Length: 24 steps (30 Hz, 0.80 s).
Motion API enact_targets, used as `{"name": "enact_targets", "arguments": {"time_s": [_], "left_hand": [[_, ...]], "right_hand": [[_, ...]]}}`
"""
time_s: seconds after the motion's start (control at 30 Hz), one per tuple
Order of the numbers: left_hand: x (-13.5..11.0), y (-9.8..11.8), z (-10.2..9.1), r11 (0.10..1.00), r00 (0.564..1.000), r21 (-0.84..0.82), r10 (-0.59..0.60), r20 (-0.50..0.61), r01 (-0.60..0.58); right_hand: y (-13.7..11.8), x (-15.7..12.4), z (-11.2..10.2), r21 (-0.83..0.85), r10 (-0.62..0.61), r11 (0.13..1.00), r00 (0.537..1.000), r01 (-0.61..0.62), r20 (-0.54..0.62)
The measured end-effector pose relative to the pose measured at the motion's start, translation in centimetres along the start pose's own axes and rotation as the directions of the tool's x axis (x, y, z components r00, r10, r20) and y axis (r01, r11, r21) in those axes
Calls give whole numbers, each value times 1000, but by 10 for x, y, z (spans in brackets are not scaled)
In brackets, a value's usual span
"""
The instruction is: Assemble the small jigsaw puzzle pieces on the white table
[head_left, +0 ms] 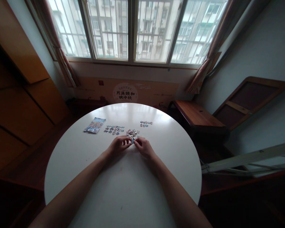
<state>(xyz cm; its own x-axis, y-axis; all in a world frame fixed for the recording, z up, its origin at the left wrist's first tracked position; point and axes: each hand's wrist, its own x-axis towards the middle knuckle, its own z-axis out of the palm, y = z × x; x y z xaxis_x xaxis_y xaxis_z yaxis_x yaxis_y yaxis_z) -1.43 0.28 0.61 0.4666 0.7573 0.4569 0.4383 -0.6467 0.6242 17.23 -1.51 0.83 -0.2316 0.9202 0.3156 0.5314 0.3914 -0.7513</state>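
Note:
Over the white round table, my left hand (120, 143) and my right hand (143, 147) meet at the fingertips. Between them is a small bluish jigsaw puzzle piece (132, 141), pinched from both sides; whether it is one piece or two joined cannot be made out. Just beyond my fingers lies a loose heap of puzzle pieces (132, 133), some showing pale backs. To the left, several pieces (114, 129) are spread out in rows. A smaller group of pieces (146, 123) lies in short rows at the back right.
A colourful picture sheet (95, 125) lies on the left of the white table (123, 183). Beyond the table's far edge is a printed banner (147, 90) under the barred windows. A wooden bench (198, 113) stands at the right, and wooden cabinets (19, 104) at the left.

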Motion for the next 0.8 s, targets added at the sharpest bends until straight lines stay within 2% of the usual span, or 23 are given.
{"name": "enact_targets", "arguments": {"time_s": [0.2, 0.4, 0.6, 0.8], "left_hand": [[0, 5, -1, 998, 1000, -56, -9, -7, 8], [1, 1, -1, 978, 981, -179, -131, -143, 104], [1, -1, 0, 985, 998, -172, -41, -46, 32], [1, 1, -1, 992, 1000, -123, -1, -25, -2]], "right_hand": [[2, 1, 0, 62, 37, 997, 999, -38, 4], [6, 2, 2, 164, 72, 984, 996, -63, -52], [1, 1, 0, 130, 45, 991, 999, -43, -7], [6, 2, 2, 135, 66, 989, 998, -65, -5]]}}
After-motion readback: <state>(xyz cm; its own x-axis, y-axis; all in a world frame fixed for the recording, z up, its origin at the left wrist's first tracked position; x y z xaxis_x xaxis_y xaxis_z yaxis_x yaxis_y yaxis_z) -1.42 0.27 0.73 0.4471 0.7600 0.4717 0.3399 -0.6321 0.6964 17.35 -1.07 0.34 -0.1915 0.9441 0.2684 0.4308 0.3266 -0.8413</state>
